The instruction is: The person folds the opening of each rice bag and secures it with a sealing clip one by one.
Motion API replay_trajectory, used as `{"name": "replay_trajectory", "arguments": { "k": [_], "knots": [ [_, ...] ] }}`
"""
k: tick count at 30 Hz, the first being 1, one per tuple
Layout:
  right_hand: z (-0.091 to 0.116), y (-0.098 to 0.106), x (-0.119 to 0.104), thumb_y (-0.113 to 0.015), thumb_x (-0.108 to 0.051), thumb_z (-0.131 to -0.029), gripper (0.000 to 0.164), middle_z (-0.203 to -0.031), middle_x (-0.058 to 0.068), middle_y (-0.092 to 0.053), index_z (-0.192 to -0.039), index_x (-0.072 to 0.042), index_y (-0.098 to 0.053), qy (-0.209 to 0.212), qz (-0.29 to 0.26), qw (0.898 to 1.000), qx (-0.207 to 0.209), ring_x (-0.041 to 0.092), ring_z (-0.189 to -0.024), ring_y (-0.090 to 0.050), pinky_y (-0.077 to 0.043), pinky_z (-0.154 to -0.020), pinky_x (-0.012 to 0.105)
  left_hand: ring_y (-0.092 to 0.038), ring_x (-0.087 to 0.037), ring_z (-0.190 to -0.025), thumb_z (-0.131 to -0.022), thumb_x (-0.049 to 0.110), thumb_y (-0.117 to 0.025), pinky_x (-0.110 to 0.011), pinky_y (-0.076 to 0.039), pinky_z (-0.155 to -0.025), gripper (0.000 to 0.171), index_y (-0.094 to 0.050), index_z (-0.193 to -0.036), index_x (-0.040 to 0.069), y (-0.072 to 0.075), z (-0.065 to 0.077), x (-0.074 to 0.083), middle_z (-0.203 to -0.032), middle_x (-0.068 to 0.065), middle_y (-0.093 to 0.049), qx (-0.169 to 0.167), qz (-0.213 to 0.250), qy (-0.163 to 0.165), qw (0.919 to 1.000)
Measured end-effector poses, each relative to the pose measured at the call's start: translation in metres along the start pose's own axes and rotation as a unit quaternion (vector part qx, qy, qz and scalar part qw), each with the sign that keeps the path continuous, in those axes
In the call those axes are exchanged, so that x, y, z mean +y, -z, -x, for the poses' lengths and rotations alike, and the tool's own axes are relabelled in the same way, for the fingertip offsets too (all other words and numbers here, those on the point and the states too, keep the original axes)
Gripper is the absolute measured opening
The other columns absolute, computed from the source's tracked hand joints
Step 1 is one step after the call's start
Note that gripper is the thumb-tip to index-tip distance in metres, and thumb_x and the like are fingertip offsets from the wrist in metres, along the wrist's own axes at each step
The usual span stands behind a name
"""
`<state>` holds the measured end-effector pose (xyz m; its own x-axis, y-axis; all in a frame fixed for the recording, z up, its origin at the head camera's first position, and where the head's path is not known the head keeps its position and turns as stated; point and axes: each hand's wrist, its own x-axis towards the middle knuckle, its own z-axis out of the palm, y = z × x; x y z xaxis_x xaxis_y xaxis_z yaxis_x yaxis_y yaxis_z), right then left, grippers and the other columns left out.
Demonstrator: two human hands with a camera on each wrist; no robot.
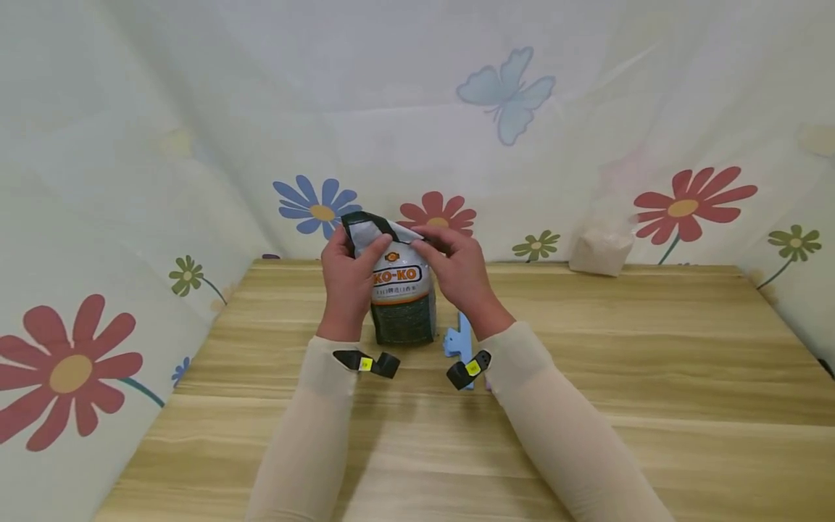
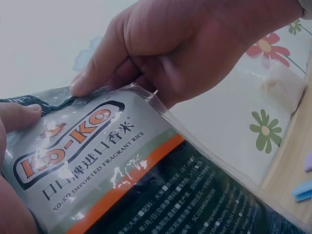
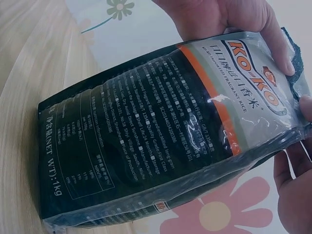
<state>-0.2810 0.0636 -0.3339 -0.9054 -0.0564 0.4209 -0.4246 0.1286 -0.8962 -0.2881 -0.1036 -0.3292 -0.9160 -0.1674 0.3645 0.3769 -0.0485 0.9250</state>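
A dark green and silver KO-KO rice bag [image 1: 404, 312] stands upright on the table, its top folded over. My left hand [image 1: 347, 279] grips the left side of the top, thumb on the front. On the right, my right hand [image 1: 463, 272] pinches the top edge between thumb and fingers. The left wrist view shows the right thumb pressing the folded edge, close to the left thumb. In the right wrist view, the bag's printed face [image 3: 146, 126] fills the middle, with the left hand [image 3: 219, 17] above and the right hand [image 3: 297, 190] at lower right.
A light blue clip-like piece [image 1: 460, 339] lies on the wooden table [image 1: 620, 362] beside the bag, partly behind the right wrist. A bit of purple [image 1: 489, 386] shows there too. At the back right is a clear bag of pale contents [image 1: 601, 250], against the flowered curtain.
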Motion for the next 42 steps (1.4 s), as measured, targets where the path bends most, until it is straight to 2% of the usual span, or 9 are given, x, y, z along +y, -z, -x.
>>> {"name": "replay_trajectory", "arguments": {
  "k": [6,12,15,26,32,37,42],
  "knots": [
    [0.003,0.006,0.0,-0.065,-0.019,-0.094,0.033,-0.113,0.012,-0.068,-0.125,-0.009,-0.065,0.004,0.013,1.0,-0.004,0.024,-0.102,-0.063,-0.052,-0.089,0.04,-0.064,-0.016,-0.089,-0.083,0.02,-0.078,-0.027,-0.055,-0.075,0.029,-0.063,-0.106,0.012,-0.002,0.001,0.002,-0.096,0.0,-0.064,0.006,-0.002,-0.002,1.0],
    [0.011,0.018,0.0,-0.065,-0.025,-0.093,0.033,-0.115,0.006,-0.068,-0.125,-0.014,-0.065,0.015,0.046,0.999,0.004,0.018,-0.105,-0.063,-0.051,-0.094,0.038,-0.064,-0.016,-0.09,-0.083,0.02,-0.078,-0.027,-0.055,-0.076,0.029,-0.063,-0.106,0.012,-0.002,0.0,0.003,-0.097,-0.001,-0.064,0.013,-0.005,0.001,0.9999],
    [0.016,0.024,0.002,-0.066,-0.026,-0.093,0.033,-0.114,0.006,-0.068,-0.123,-0.014,-0.066,0.021,0.046,0.999,0.009,0.017,-0.104,-0.063,-0.05,-0.095,0.038,-0.064,-0.016,-0.09,-0.083,0.02,-0.078,-0.027,-0.055,-0.076,0.028,-0.063,-0.105,0.012,-0.002,-0.001,0.001,-0.097,-0.001,-0.064,0.015,-0.007,-0.003,0.9999],
    [0.043,0.043,0.01,-0.066,-0.029,-0.092,0.036,-0.119,0.006,-0.067,-0.124,-0.012,-0.065,-0.024,0.037,0.999,0.017,0.018,-0.109,-0.062,-0.046,-0.103,0.042,-0.064,-0.016,-0.09,-0.083,0.019,-0.078,-0.027,-0.055,-0.076,0.026,-0.063,-0.103,0.013,-0.001,-0.002,-0.001,-0.096,0.0,-0.064,0.012,-0.003,-0.015,0.9998],
    [0.044,0.05,0.009,-0.067,-0.029,-0.092,0.035,-0.12,0.005,-0.066,-0.123,-0.013,-0.065,-0.028,0.044,0.999,0.005,0.017,-0.107,-0.062,-0.05,-0.099,0.036,-0.064,-0.017,-0.091,-0.084,0.02,-0.077,-0.027,-0.055,-0.076,0.026,-0.062,-0.104,0.013,0.002,-0.001,0.0,-0.098,0.0,-0.063,0.011,0.001,-0.017,0.9998],
    [0.047,0.059,0.006,-0.068,-0.031,-0.091,0.037,-0.116,0.005,-0.068,-0.123,-0.014,-0.065,-0.052,0.054,0.997,-0.009,0.016,-0.104,-0.064,-0.053,-0.091,0.03,-0.064,-0.017,-0.089,-0.084,0.02,-0.077,-0.027,-0.055,-0.074,0.027,-0.062,-0.105,0.012,0.003,0.0,0.0,-0.097,-0.001,-0.063,0.006,0.001,-0.008,0.9999],
    [0.048,0.072,0.002,-0.067,-0.035,-0.091,0.039,-0.114,0.004,-0.068,-0.125,-0.015,-0.065,-0.063,0.097,0.993,-0.013,0.016,-0.102,-0.064,-0.054,-0.09,0.031,-0.063,-0.016,-0.089,-0.084,0.021,-0.077,-0.027,-0.054,-0.074,0.027,-0.063,-0.105,0.011,0.0,0.0,0.0,-0.096,0.0,-0.063,0.005,0.004,-0.004,1.0]
  ]
}}
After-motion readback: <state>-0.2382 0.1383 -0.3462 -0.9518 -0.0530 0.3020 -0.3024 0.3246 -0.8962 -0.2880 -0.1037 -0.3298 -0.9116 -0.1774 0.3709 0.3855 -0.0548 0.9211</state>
